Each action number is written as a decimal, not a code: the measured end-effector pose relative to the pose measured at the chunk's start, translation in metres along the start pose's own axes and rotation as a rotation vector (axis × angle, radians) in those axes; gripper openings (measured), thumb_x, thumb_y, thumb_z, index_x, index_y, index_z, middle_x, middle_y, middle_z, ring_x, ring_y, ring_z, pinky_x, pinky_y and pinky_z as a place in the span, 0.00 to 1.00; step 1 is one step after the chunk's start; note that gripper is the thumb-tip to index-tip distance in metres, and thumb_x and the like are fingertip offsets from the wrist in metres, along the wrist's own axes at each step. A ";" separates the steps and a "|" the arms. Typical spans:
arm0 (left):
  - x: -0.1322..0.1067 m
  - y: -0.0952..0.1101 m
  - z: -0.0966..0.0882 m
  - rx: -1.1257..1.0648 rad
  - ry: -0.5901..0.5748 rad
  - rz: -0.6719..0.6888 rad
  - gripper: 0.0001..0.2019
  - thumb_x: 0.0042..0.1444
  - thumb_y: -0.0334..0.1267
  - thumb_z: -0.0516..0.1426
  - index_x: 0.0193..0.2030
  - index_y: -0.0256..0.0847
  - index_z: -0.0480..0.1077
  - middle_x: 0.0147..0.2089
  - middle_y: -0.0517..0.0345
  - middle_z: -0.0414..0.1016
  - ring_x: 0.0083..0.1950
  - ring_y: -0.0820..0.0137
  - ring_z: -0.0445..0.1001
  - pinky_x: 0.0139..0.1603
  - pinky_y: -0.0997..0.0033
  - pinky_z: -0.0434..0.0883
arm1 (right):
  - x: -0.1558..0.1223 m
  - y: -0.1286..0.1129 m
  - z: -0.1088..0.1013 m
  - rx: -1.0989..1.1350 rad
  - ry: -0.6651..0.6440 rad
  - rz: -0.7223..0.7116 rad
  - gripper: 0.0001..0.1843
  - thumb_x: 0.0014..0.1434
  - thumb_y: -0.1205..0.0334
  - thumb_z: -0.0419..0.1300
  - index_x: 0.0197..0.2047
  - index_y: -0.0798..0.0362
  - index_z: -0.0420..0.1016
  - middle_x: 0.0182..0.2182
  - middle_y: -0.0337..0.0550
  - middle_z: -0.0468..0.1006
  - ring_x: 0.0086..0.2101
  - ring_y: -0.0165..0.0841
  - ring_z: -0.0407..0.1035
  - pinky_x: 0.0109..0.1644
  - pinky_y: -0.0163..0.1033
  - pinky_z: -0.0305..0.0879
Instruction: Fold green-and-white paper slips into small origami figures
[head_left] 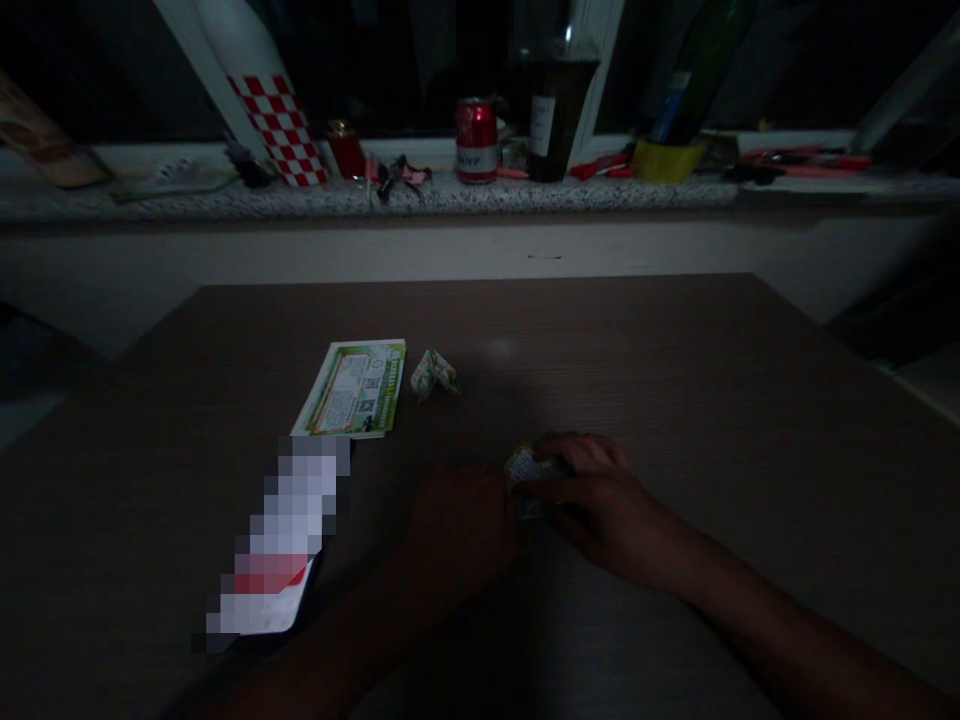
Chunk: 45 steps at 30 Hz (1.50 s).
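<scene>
Close together over the dark table, my two hands work on a small piece of folded printed paper (529,467). My left hand (463,520) is closed in a fist-like shape at the paper's left edge; its fingertips are in shadow. From the right, my right hand (600,495) holds the same paper, its index finger and thumb bent around it and covering much of it. Farther back sits another folded paper piece (435,375), angular and printed in green and white. A stack of green-and-white printed sheets (352,390) lies to its left.
A phone with a bright, pixelated screen (289,540) lies left of my left forearm. Behind the wooden table (637,350), a granite windowsill (405,200) bears a red can (477,140), a red-checkered bottle (281,125), a dark vase-like container (559,120) and a yellow holder (666,160). The light is dim.
</scene>
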<state>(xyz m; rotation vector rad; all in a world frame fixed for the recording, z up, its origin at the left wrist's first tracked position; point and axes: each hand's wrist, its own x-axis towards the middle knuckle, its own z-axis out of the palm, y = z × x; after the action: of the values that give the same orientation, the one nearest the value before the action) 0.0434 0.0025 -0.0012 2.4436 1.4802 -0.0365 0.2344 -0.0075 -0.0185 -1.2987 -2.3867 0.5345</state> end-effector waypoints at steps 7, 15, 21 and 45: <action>-0.002 -0.001 0.002 0.043 0.057 0.039 0.14 0.62 0.43 0.49 0.39 0.39 0.73 0.37 0.49 0.77 0.38 0.59 0.75 0.42 0.56 0.67 | 0.003 -0.003 -0.002 -0.037 -0.013 0.015 0.24 0.54 0.70 0.62 0.51 0.36 0.76 0.52 0.44 0.71 0.54 0.44 0.61 0.58 0.54 0.51; 0.000 0.002 0.004 0.044 0.066 0.015 0.20 0.60 0.52 0.50 0.41 0.38 0.74 0.37 0.47 0.77 0.39 0.56 0.75 0.44 0.52 0.66 | 0.004 -0.003 -0.002 -0.027 -0.019 0.007 0.24 0.53 0.70 0.62 0.51 0.36 0.76 0.52 0.44 0.70 0.54 0.44 0.60 0.57 0.54 0.51; 0.002 0.003 0.002 0.057 0.047 -0.014 0.23 0.59 0.54 0.49 0.37 0.36 0.74 0.35 0.46 0.77 0.38 0.56 0.76 0.44 0.52 0.67 | 0.003 0.000 -0.002 -0.039 -0.034 0.003 0.25 0.54 0.70 0.61 0.51 0.35 0.76 0.53 0.43 0.70 0.54 0.43 0.61 0.57 0.54 0.52; -0.007 -0.018 -0.021 -0.044 -0.095 -0.083 0.11 0.55 0.42 0.55 0.31 0.39 0.76 0.33 0.51 0.79 0.34 0.61 0.76 0.37 0.64 0.67 | 0.008 -0.009 0.015 -0.005 0.133 0.080 0.10 0.52 0.58 0.67 0.41 0.43 0.80 0.47 0.46 0.73 0.51 0.45 0.64 0.55 0.54 0.53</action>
<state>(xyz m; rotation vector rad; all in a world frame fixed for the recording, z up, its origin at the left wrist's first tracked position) 0.0221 0.0094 0.0157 2.3111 1.5235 -0.1339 0.2166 -0.0079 -0.0262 -1.3915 -2.2381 0.4497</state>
